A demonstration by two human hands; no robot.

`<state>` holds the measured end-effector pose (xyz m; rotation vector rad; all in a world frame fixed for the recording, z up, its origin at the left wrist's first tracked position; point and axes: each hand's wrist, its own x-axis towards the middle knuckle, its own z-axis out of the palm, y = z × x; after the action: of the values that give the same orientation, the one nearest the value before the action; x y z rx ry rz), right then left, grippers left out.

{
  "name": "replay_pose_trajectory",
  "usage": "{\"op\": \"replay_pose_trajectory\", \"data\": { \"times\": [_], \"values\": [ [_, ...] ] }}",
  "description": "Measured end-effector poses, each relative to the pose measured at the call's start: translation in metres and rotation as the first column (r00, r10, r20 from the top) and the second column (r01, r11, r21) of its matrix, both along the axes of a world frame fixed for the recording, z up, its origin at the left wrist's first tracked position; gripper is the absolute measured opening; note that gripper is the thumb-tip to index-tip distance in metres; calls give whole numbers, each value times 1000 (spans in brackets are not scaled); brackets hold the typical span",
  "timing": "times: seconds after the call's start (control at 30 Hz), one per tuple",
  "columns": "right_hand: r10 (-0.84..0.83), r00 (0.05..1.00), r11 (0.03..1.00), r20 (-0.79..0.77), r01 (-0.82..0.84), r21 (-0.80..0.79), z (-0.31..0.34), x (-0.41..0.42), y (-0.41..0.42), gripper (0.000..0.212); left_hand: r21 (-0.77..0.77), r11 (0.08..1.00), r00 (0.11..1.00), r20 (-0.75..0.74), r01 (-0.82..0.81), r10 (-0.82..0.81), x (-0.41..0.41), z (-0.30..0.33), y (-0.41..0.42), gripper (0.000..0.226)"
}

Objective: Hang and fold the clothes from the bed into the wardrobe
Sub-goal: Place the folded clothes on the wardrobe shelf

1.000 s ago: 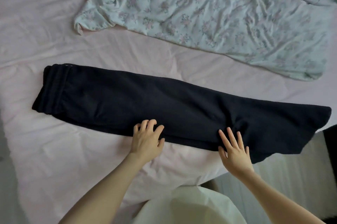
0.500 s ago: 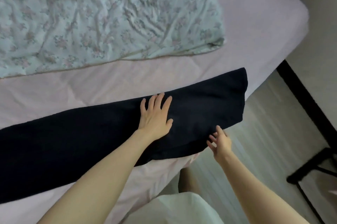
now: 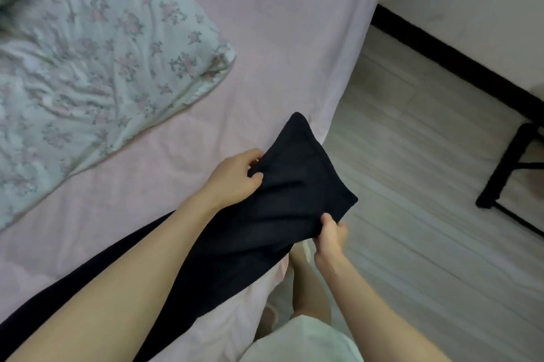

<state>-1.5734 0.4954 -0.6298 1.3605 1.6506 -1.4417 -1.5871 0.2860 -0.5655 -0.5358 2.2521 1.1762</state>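
The hem end of the dark trousers (image 3: 282, 199) is held raised above the corner of the bed (image 3: 265, 38), while the rest of the garment is laid along the pink sheet toward the bed's near edge. The far side of the hem is pinched by the left hand (image 3: 235, 177), thumb and fingers curled onto the cloth. The near side of the hem, out past the bed's edge and above the floor (image 3: 426, 229), is gripped by the right hand (image 3: 329, 236). Both grips are closed on the fabric. A flowered quilt (image 3: 97, 67) is spread on the bed, well apart from the trousers. A black metal frame (image 3: 512, 167) is seen on the floor beyond the bed.
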Motion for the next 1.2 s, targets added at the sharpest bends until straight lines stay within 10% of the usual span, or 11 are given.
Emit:
{"op": "replay_pose_trajectory", "data": {
  "times": [0.17, 0.3, 0.47, 0.6, 0.8, 1.0, 1.2],
  "values": [
    [-172, 976, 985, 131, 174, -3, -13, 14, 5, 8, -171, 805, 810, -59, 568, -584, 0, -4, 37, 18],
    [-335, 919, 937, 207, 347, -27, -14, 33, 9, 16, -147, 733, 737, -32, 664, -675, 3, -10, 53, 22],
    [-372, 899, 913, 232, 399, -85, -11, 33, 15, 17, -327, 851, 896, -25, 411, -443, -3, -21, 58, 27],
    [-331, 898, 892, 290, 398, -215, -14, 17, 8, 39, -40, 934, 888, 328, 355, -323, -19, -27, 65, 23],
    [-168, 909, 882, 382, 311, -354, -11, 4, 2, 38, 98, 950, 908, 278, 298, -314, -19, -10, 54, 18],
    [-218, 965, 919, 147, 254, -302, 29, -9, -4, 5, 317, 944, 985, 167, -87, 34, -14, 50, 12, 16],
    [-61, 955, 923, -290, -57, -381, 86, -50, -53, 31, 295, 880, 924, 33, -373, 381, -20, 94, -46, 19]
  ]
}}
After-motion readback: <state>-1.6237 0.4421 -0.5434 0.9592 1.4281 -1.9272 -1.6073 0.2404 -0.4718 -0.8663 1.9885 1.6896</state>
